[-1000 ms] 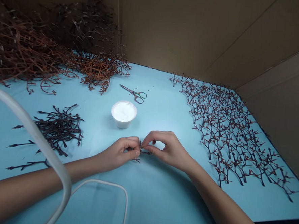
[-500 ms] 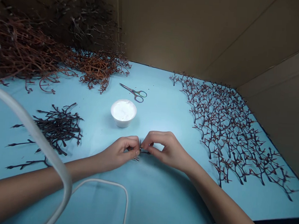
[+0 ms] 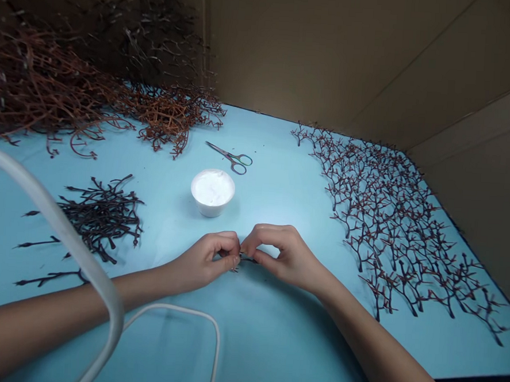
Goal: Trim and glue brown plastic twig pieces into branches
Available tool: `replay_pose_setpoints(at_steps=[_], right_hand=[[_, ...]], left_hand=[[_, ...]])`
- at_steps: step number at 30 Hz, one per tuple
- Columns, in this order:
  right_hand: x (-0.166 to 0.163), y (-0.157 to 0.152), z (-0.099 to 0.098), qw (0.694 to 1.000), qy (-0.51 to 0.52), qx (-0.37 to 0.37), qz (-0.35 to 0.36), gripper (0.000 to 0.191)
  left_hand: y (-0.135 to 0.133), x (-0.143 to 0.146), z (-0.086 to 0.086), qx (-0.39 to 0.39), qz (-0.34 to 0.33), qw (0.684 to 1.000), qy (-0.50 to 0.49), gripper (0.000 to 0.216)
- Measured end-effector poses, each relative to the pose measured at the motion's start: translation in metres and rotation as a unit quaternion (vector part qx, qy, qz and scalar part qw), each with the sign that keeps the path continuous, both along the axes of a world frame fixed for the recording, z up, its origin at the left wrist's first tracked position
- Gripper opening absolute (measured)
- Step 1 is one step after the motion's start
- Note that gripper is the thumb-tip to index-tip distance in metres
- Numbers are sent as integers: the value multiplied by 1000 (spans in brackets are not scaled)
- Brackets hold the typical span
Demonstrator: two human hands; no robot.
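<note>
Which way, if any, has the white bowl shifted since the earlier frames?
No. The white bowl keeps its place relative to the small scissors; both shift only slightly in frame, together, with the head camera.

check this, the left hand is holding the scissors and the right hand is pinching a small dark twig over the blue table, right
Not quite: the left hand holds no scissors. The scissors lie on the blue table beyond the white bowl, as the head view shows. The right hand is pinching the small dark twig, as you said.
</note>
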State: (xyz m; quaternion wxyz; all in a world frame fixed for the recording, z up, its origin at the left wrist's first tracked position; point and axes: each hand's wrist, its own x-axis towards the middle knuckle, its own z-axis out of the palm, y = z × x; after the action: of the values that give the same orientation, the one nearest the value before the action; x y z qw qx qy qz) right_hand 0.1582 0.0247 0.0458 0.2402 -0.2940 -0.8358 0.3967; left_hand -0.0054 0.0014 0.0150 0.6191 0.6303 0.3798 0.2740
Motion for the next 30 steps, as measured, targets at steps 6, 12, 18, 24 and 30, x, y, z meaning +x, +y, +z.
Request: replay_pose_setpoints(at_steps=[6, 12, 18, 24, 30], right_hand=[[0, 0, 0, 1000, -7, 7, 7, 18], [0, 0, -2, 1000, -2, 12, 15, 17], [2, 0, -3, 999, -7, 33, 33, 18], [2, 1, -4, 998, -8, 49, 43, 18], [1, 1, -8, 998, -13, 51, 46, 18]], left_hand=[[-1, 0, 0, -2, 6, 1000, 2, 17], [-1, 1, -1, 6, 10, 1000, 5, 17], [-1, 1, 0, 0, 7, 1000, 5, 17], [-2, 1, -3, 12, 13, 1000, 18, 17], [0, 1, -1, 9, 16, 999, 34, 18]])
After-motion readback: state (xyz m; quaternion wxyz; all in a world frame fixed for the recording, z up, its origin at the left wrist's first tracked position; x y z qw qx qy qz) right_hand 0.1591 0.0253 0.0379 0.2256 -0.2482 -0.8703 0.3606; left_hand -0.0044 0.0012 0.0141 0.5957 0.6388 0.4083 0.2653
